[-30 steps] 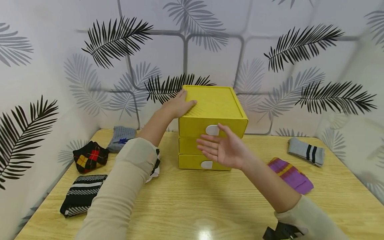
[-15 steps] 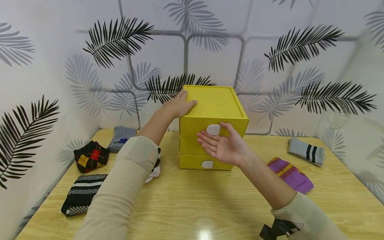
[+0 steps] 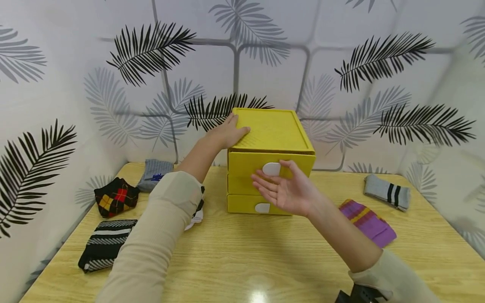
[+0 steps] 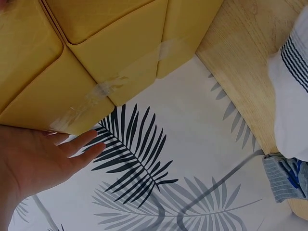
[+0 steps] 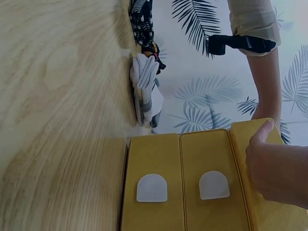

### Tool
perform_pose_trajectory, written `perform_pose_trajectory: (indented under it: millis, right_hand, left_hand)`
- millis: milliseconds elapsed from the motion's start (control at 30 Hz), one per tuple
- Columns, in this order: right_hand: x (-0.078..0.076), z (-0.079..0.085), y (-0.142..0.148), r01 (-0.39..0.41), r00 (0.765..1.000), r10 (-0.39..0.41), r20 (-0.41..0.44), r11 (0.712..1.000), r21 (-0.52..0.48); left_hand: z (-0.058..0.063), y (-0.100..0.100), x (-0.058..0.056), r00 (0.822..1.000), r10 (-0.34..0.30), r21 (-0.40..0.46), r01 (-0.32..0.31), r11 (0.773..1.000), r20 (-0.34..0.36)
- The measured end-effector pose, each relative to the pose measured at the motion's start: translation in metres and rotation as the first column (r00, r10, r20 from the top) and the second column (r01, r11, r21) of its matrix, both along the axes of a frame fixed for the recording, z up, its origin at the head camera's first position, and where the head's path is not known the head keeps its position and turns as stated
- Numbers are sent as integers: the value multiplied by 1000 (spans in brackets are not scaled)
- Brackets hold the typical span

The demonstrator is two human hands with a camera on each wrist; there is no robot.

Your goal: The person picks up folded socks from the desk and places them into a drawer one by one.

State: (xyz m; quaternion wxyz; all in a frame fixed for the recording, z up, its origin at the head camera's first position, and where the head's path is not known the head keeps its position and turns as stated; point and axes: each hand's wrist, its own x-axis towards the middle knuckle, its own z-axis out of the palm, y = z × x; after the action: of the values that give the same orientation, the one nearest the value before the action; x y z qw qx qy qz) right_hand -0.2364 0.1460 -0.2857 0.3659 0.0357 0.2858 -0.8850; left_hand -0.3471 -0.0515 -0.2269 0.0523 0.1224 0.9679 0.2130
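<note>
A yellow cabinet (image 3: 273, 126) of stacked drawers stands at the back of the wooden table. My left hand (image 3: 227, 132) rests on its upper left edge, thumb on the top; in the left wrist view its fingers (image 4: 84, 143) lie fairly straight beside the cabinet's taped side. At the front, my right hand (image 3: 293, 191) has its thumb hooked at the white half-oval handle (image 3: 271, 169) of the top drawer (image 3: 242, 162), the other fingers spread in front. A narrow dark gap shows above that drawer. Two lower drawers (image 5: 154, 159) appear shut in the right wrist view.
Folded socks lie left: grey (image 3: 155, 173), argyle (image 3: 116, 198), black-and-white striped (image 3: 104, 244), and a white one (image 5: 147, 91) partly behind the left arm. On the right are a purple sock (image 3: 369, 225) and a grey sock with black stripes (image 3: 388, 193). A patterned wall stands behind the cabinet.
The top drawer has slid slightly out toward me with the right hand at its handle, opening a thin gap under the cabinet's top. The left hand has stayed in place.
</note>
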Motion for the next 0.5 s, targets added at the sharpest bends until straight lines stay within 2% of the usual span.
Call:
perform_pose_trajectory:
  millis: [267,500]
  right_hand:
    - [19,-2,2,-48,998,49,-49,998,31]
    - [38,-2,6,-88,994,90,-65,995,38]
  left_hand:
    - [0,-3,0,1000,-3,-1,3,1000,5]
    - [0,-3,1,1000,-19,39,18,999,12]
